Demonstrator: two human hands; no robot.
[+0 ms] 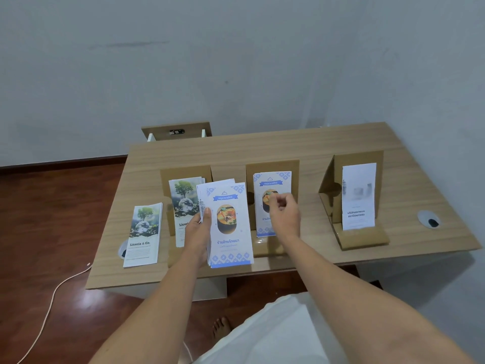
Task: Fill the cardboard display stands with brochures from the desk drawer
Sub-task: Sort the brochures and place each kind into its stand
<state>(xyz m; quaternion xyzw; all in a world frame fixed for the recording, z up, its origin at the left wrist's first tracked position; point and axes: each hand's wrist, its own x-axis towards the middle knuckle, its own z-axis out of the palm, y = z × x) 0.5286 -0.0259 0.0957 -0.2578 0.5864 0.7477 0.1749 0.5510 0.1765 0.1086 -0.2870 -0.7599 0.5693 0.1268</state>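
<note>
Above a light wooden surface (pixel 301 148), the left hand (pixel 198 232) grips a stack of blue-and-white food brochures (pixel 231 227). The right hand (pixel 284 210), fingers loosely curled and holding nothing, hovers before the middle brown cardboard stand (pixel 273 166), which holds a matching brochure (pixel 271 179).

We have one view, from a camera on the person's head. It looks forward and down at the desk (pixel 301 151), close enough to reach. Behind the desk we see the wall (pixel 236 61); below, the floor (pixel 47 219).
</note>
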